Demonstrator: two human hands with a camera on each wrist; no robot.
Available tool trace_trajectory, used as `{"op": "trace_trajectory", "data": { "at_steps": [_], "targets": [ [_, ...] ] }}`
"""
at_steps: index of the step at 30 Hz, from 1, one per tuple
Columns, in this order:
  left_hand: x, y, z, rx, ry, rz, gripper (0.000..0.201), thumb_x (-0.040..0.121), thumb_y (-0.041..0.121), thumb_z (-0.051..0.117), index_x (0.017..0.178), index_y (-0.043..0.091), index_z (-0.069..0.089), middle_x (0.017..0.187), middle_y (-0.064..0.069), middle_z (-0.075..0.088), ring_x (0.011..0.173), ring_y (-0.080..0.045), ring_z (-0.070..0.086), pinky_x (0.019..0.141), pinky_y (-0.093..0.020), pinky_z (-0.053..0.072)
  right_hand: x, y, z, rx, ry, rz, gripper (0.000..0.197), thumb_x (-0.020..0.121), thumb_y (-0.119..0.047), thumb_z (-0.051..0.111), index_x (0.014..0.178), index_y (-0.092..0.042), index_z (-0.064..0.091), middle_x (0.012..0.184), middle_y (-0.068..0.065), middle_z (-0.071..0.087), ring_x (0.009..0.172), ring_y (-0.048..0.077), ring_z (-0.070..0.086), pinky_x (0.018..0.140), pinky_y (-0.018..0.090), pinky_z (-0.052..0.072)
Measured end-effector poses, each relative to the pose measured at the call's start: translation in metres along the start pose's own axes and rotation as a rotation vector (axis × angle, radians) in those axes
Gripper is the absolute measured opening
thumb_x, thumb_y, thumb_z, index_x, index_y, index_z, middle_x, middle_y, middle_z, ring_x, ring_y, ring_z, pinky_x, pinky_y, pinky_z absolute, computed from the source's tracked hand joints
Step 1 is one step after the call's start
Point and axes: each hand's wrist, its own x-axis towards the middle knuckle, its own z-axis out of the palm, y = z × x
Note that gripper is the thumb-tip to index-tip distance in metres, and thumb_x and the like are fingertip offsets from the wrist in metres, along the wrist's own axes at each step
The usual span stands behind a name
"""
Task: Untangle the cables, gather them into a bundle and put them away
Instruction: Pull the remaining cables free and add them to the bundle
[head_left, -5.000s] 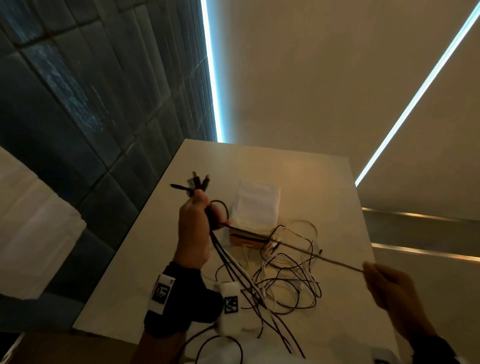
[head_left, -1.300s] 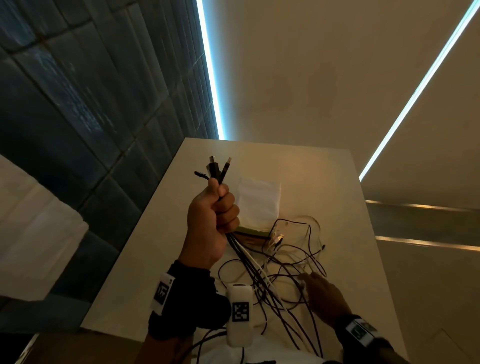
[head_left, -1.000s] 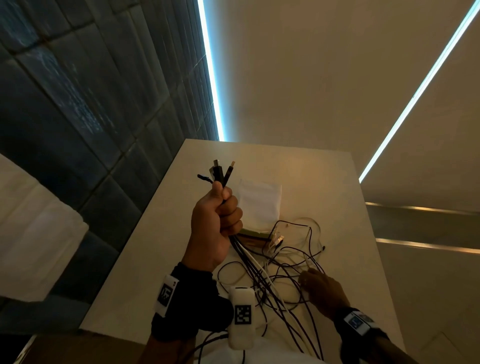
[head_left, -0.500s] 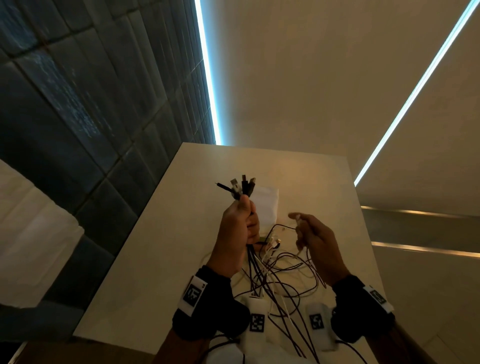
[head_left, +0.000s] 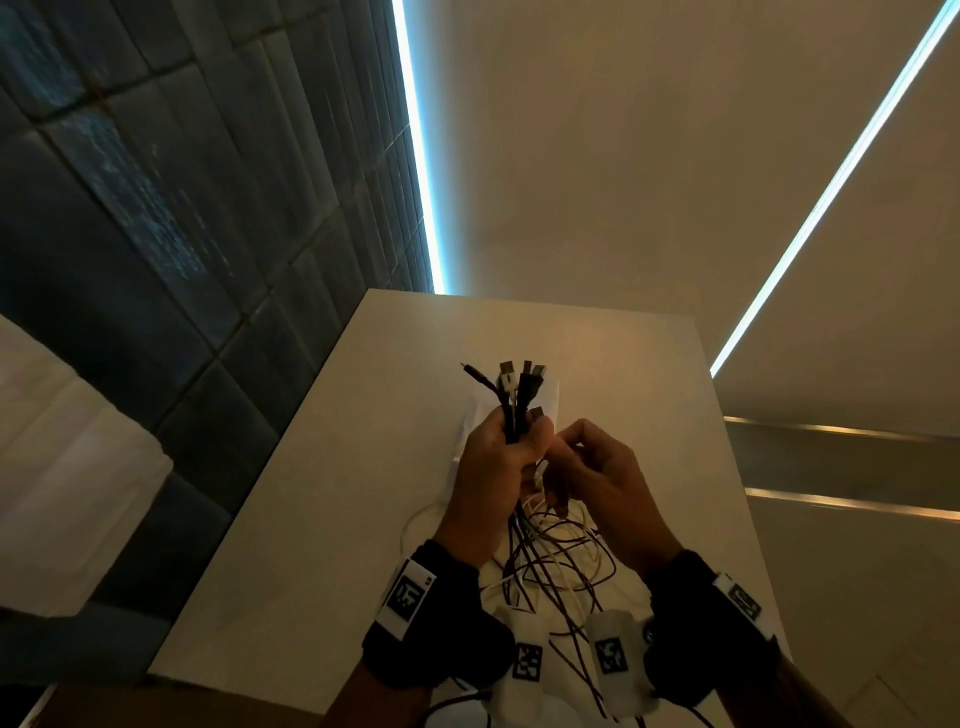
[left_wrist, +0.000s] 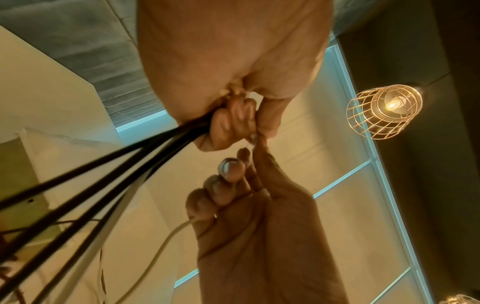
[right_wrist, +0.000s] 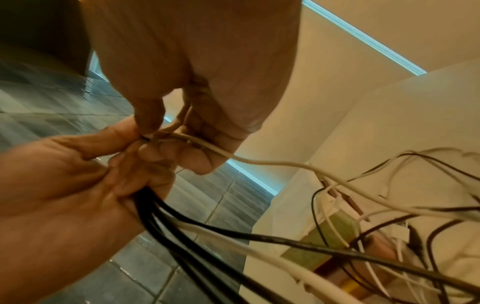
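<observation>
My left hand (head_left: 511, 457) is raised over the table and grips a bunch of black and white cables (head_left: 514, 415); their plug ends (head_left: 519, 376) stick up above the fist. My right hand (head_left: 563, 460) is pressed against it and pinches the end of a white cable (right_wrist: 233, 157) between thumb and fingers. In the left wrist view this white cable (left_wrist: 161, 242) trails down from the right hand (left_wrist: 241, 185). The gripped cables (right_wrist: 182, 224) hang down into a loose tangle (head_left: 556, 556) on the white table (head_left: 363, 467).
A white pouch (head_left: 550, 397) lies on the table behind my hands, partly hidden. A green and brown flat box (right_wrist: 335, 232) sits under the tangle. A dark tiled wall (head_left: 182, 208) runs along the table's left side. A caged lamp (left_wrist: 384, 111) hangs overhead.
My right hand has lifted off the tangle on the table with a white cable end and moved up against my left hand. The left fist has shifted right and closer.
</observation>
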Motion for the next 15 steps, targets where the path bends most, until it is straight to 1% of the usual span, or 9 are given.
{"op": "trace_trajectory", "data": {
  "at_steps": [1,2,3,4,5,7,10,12,15],
  "targets": [
    [0.001,-0.002,-0.001,-0.031,0.019,0.006,0.016,0.097,0.024,0.053,0.099,0.009,0.059,0.051,0.010,0.044,0.048,-0.008,0.040,0.057,-0.042,0.050,-0.002,0.002,-0.001,-0.001,-0.021,-0.009,0.028,0.090,-0.026,0.057,0.092,0.002,0.057,0.069,0.013,0.063,0.058,0.026,0.055,0.055,0.032,0.049],
    [0.001,-0.002,-0.002,-0.073,0.034,0.016,0.016,0.097,0.024,0.052,0.095,0.009,0.057,0.051,0.008,0.039,0.046,-0.008,0.034,0.049,-0.033,0.041,-0.004,0.004,-0.003,0.001,-0.039,-0.018,0.026,0.090,-0.021,0.057,0.090,0.004,0.059,0.070,0.014,0.062,0.059,0.025,0.056,0.057,0.032,0.049],
    [0.002,-0.002,-0.003,-0.111,0.040,0.027,0.019,0.097,0.025,0.052,0.094,0.007,0.055,0.052,0.006,0.034,0.046,-0.009,0.028,0.045,-0.027,0.032,-0.005,0.005,-0.004,0.000,-0.045,-0.022,0.022,0.091,-0.017,0.058,0.090,0.005,0.060,0.070,0.014,0.062,0.060,0.025,0.055,0.058,0.031,0.048],
    [0.002,-0.001,-0.004,-0.139,0.035,0.035,0.022,0.097,0.027,0.052,0.095,0.004,0.053,0.053,0.005,0.031,0.046,-0.010,0.025,0.044,-0.024,0.025,-0.006,0.006,-0.005,-0.004,-0.038,-0.025,0.018,0.091,-0.013,0.058,0.089,0.005,0.061,0.069,0.014,0.061,0.060,0.026,0.054,0.057,0.031,0.048],
    [0.002,0.000,-0.005,-0.153,0.018,0.040,0.027,0.095,0.030,0.052,0.097,0.003,0.052,0.054,0.004,0.030,0.047,-0.010,0.023,0.044,-0.023,0.023,-0.007,0.005,-0.004,-0.008,-0.022,-0.029,0.015,0.092,-0.010,0.058,0.089,0.004,0.061,0.068,0.013,0.061,0.058,0.026,0.052,0.055,0.030,0.046],
    [0.000,0.003,-0.003,-0.128,-0.037,0.055,0.032,0.094,0.036,0.049,0.098,0.005,0.054,0.055,0.005,0.032,0.046,-0.008,0.027,0.044,-0.021,0.025,-0.007,0.002,-0.001,-0.015,0.014,-0.035,0.012,0.093,-0.008,0.057,0.089,0.003,0.061,0.065,0.011,0.060,0.052,0.023,0.049,0.048,0.028,0.043],
    [0.000,0.002,0.000,-0.076,-0.083,0.072,0.034,0.094,0.040,0.046,0.097,0.009,0.058,0.051,0.011,0.041,0.043,-0.002,0.037,0.044,-0.017,0.033,-0.004,-0.006,0.004,-0.014,0.042,-0.051,0.015,0.094,-0.011,0.056,0.090,0.003,0.060,0.062,0.009,0.057,0.045,0.013,0.046,0.042,0.022,0.039],
    [0.000,0.001,-0.001,-0.054,-0.071,0.079,0.030,0.096,0.037,0.046,0.092,0.010,0.059,0.050,0.013,0.046,0.043,-0.002,0.040,0.045,-0.016,0.035,-0.003,-0.011,0.005,-0.013,0.035,-0.064,0.016,0.094,-0.011,0.056,0.090,0.004,0.060,0.060,0.005,0.055,0.044,0.009,0.044,0.042,0.018,0.037],
    [0.002,-0.002,-0.001,-0.020,0.014,0.067,0.028,0.099,0.033,0.044,0.084,0.014,0.058,0.055,0.012,0.050,0.050,-0.004,0.046,0.047,-0.015,0.039,-0.001,-0.014,0.006,-0.058,0.000,-0.083,0.017,0.093,-0.011,0.057,0.089,0.005,0.060,0.057,0.000,0.059,0.045,0.005,0.049,0.044,0.015,0.039]
  ]
}}
